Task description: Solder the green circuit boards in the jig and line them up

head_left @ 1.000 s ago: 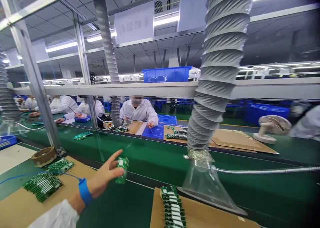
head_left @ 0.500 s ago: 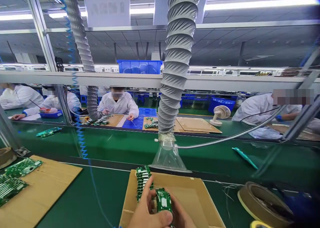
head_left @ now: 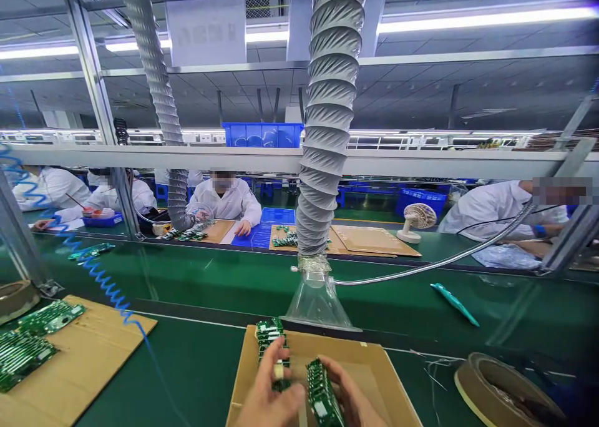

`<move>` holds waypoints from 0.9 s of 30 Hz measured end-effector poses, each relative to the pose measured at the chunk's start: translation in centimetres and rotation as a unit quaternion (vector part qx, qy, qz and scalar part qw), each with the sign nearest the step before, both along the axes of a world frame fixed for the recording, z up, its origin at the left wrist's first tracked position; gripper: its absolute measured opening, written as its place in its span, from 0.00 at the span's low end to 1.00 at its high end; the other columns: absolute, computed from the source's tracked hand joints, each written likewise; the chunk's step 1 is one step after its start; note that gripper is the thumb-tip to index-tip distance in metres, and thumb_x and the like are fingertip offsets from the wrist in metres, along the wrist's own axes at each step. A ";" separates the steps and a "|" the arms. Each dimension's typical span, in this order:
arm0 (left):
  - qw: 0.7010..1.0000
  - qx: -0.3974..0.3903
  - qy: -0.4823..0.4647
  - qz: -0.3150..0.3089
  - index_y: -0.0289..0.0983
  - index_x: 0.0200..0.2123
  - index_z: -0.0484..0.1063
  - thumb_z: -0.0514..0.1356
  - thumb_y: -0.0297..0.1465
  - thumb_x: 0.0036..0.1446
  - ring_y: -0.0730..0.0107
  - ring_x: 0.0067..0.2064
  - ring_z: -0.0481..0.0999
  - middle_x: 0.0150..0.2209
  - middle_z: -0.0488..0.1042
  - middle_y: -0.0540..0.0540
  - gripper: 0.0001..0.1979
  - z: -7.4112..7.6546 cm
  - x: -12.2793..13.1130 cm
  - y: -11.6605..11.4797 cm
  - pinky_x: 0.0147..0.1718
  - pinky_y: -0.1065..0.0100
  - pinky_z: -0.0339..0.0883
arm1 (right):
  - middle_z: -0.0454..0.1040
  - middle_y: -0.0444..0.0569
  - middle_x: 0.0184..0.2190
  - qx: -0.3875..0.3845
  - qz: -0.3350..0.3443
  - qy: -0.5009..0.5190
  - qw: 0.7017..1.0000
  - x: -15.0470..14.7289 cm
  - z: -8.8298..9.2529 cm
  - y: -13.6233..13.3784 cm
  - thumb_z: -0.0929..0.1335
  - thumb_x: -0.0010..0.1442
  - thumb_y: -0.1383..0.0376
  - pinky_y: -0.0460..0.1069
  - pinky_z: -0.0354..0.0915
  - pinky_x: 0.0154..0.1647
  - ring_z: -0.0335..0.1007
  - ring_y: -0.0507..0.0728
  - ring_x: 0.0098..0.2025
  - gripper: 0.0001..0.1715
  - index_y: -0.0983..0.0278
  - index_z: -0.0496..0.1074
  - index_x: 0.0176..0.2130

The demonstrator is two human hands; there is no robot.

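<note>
Over a cardboard tray [head_left: 362,369] at the near edge of the bench [head_left: 187,377], the right hand [head_left: 355,394] curls around a stiff, light-looking green circuit board strip [head_left: 322,392], safest held by its edges; the left hand [head_left: 274,394] closes narrowly beside a stack of boards [head_left: 270,346], its hold unclear.

A ribbed grey extraction duct [head_left: 330,115] ends in a clear plastic funnel hood [head_left: 318,302] over the green table [head_left: 187,377]; a coiled blue air hose [head_left: 88,277] hangs left, a tan tape roll [head_left: 508,389] lies right.
</note>
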State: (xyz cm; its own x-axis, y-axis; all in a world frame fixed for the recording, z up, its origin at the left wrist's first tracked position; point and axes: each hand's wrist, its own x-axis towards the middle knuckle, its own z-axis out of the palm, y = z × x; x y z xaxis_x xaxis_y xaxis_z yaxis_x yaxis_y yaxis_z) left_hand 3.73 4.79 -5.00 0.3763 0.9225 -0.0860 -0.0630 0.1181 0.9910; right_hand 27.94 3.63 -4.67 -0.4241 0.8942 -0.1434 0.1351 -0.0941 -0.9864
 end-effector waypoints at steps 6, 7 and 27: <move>0.966 0.138 0.220 -0.001 0.39 0.71 0.56 0.66 0.57 0.52 0.44 0.72 0.56 0.74 0.54 0.38 0.51 5.1 -6.0 4.9 0.71 0.53 0.50 | 0.48 0.55 0.75 0.147 0.052 -0.326 0.932 -0.4 6.0 2.9 0.70 0.46 0.67 0.63 0.45 0.76 0.44 0.67 0.75 0.58 0.59 0.50 0.73; 0.962 0.141 0.235 -0.009 0.37 0.71 0.58 0.67 0.55 0.50 0.44 0.73 0.55 0.73 0.55 0.37 0.51 5.3 -6.2 5.8 0.72 0.53 0.49 | 0.50 0.53 0.74 0.161 0.066 -0.339 0.925 -0.7 6.6 3.3 0.69 0.45 0.69 0.63 0.45 0.76 0.44 0.66 0.76 0.58 0.58 0.53 0.72; 0.933 0.160 0.323 0.001 0.39 0.62 0.68 0.62 0.40 0.68 0.54 0.57 0.75 0.59 0.74 0.41 0.23 0.2 -3.0 11.6 0.59 0.47 0.68 | 0.67 0.55 0.64 0.230 0.202 -0.369 0.877 -2.7 7.7 7.8 0.70 0.38 0.74 0.64 0.62 0.65 0.64 0.71 0.65 0.59 0.55 0.59 0.68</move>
